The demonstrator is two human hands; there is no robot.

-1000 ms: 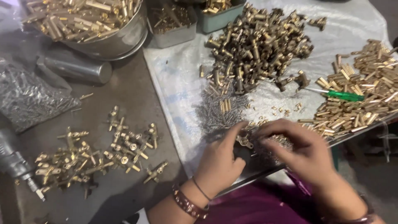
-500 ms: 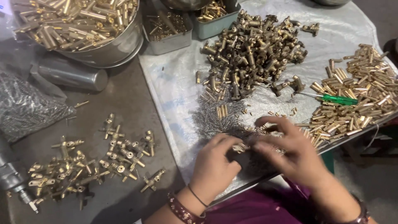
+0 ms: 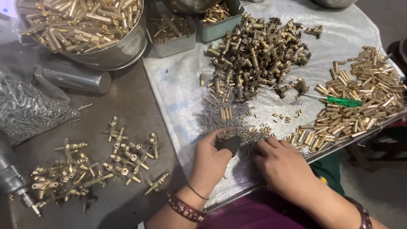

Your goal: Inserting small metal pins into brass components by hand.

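A clear plastic bag (image 3: 25,110) of small grey metal parts lies slumped at the left edge of the worktop (image 3: 127,106), its film crinkled and glossy, just below a plain steel cylinder. At the far top left corner a pale, whitish-blue scrap (image 3: 7,8), possibly a sheet or wrapper, is cut off by the frame and too little shows to tell its kind. No labels, signs or screens are visible.
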